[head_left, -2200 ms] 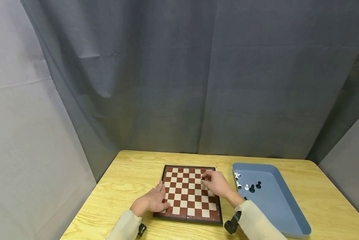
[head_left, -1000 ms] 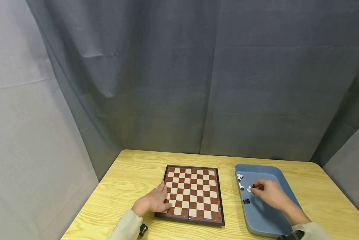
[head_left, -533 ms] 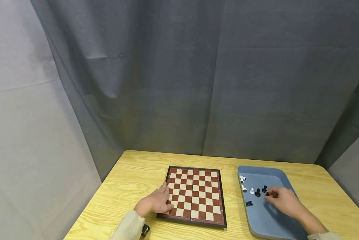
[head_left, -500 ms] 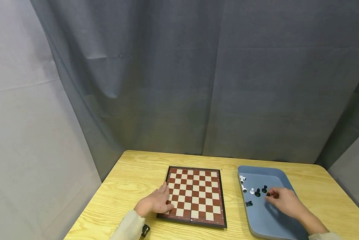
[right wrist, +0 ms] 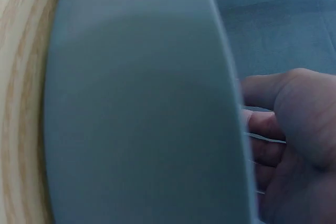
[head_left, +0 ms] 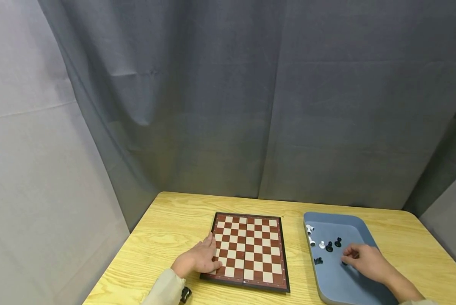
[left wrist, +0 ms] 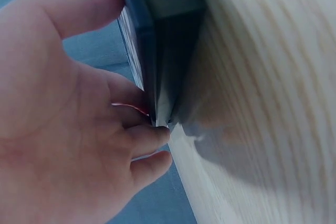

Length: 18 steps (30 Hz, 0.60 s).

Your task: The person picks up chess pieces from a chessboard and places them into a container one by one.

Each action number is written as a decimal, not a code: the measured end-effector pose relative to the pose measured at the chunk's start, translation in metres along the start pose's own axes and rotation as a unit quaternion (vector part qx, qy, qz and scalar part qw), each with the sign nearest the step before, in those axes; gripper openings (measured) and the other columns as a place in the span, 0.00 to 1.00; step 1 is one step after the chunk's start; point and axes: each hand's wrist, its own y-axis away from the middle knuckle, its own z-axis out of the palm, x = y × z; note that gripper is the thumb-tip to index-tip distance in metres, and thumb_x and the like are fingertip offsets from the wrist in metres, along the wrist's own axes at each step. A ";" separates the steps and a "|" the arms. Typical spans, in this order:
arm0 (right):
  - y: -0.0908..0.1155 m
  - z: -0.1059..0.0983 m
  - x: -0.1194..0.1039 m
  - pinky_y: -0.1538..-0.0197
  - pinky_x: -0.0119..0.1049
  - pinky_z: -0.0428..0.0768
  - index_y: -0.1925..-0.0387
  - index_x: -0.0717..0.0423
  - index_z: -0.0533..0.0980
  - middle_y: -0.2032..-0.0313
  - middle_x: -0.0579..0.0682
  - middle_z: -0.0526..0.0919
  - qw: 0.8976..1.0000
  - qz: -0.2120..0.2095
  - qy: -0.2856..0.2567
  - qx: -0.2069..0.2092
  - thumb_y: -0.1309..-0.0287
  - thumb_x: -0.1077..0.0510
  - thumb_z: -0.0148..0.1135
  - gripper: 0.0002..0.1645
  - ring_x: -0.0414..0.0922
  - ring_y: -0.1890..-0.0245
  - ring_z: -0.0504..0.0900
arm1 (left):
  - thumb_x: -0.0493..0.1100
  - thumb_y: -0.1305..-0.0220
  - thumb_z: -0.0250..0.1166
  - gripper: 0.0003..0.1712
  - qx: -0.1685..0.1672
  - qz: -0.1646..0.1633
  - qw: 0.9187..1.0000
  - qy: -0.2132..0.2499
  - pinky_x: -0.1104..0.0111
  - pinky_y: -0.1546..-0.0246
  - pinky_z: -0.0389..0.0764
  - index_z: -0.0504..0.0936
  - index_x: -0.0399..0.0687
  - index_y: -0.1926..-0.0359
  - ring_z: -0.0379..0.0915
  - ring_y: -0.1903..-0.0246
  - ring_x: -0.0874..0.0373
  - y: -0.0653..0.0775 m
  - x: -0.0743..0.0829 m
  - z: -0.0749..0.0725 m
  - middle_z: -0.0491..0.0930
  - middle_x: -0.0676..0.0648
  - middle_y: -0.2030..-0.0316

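Note:
The folding chessboard (head_left: 247, 250), red-brown and cream squares in a black frame, lies flat on the table. My left hand (head_left: 203, 255) rests along its left edge, thumb over the front left corner; the left wrist view shows the fingers (left wrist: 142, 169) reaching along the board's side. To the right, inside the blue tray (head_left: 355, 281), my right hand (head_left: 368, 262) has curled fingers and pinches a small black chess piece (head_left: 344, 263), mostly hidden beneath its fingertips. In the right wrist view, the tray's wall (right wrist: 147, 119) covers the fingertips.
Near the right hand stand two black chess pieces (head_left: 329, 247) and a white pawn (head_left: 321, 245). White pieces (head_left: 312, 242) lie along the tray's left wall, with black ones (head_left: 318, 261) lower down. A grey curtain (head_left: 220, 106) hangs behind the wooden table (head_left: 182, 212).
My right hand has gone from the board's right side, a black piece in its fingertips, into the tray, then slightly toward me. The left hand stays on the board's edge.

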 end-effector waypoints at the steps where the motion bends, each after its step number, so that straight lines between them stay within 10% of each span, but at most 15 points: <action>1: 0.000 0.000 -0.001 0.75 0.34 0.73 0.71 0.56 0.80 0.74 0.44 0.79 1.000 0.002 -0.002 -0.002 0.47 0.56 0.67 0.08 0.41 0.73 0.74 | 0.61 0.34 0.54 0.48 0.000 0.000 1.000 -0.001 0.55 0.32 0.50 0.49 0.30 0.29 0.39 0.29 0.46 0.001 0.000 0.000 0.40 0.34 0.28; 18: 0.001 -0.012 -0.022 0.75 0.36 0.72 0.69 0.59 0.81 0.73 0.46 0.79 1.000 -0.010 0.016 0.019 0.43 0.53 0.64 0.11 0.41 0.75 0.74 | 0.60 0.35 0.55 0.48 0.019 0.007 1.000 -0.013 0.53 0.32 0.49 0.51 0.29 0.30 0.40 0.29 0.44 0.004 0.004 -0.005 0.42 0.33 0.29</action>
